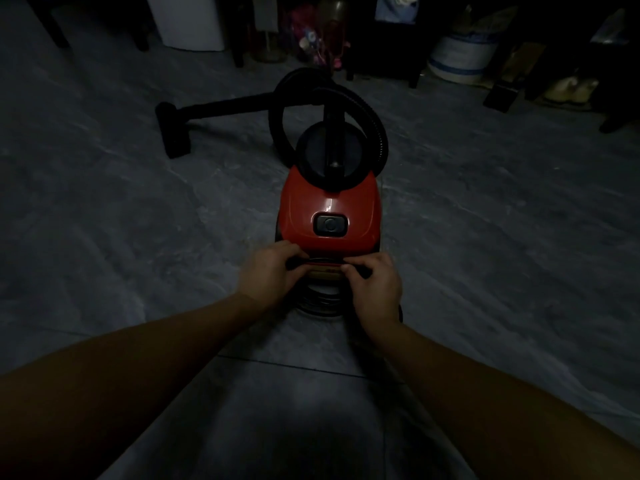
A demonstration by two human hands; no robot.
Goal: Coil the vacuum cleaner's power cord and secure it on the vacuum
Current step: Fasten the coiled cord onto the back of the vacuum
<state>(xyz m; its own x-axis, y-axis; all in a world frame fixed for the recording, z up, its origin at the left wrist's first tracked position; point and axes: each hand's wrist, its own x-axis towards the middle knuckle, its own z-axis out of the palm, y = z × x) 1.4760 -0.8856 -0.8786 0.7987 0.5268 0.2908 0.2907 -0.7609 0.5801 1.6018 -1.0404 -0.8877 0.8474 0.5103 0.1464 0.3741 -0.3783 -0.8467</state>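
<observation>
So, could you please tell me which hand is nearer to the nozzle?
Left. The left hand grips the cord at the rear of the vacuum, on the side where the nozzle lies; the right hand grips it further right, farther away.

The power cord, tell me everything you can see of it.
The power cord is thin and black, gathered in several loops against the near end of the red vacuum. One strand runs across the top between the left hand and right hand, which both pinch it. No plug shows.
</observation>
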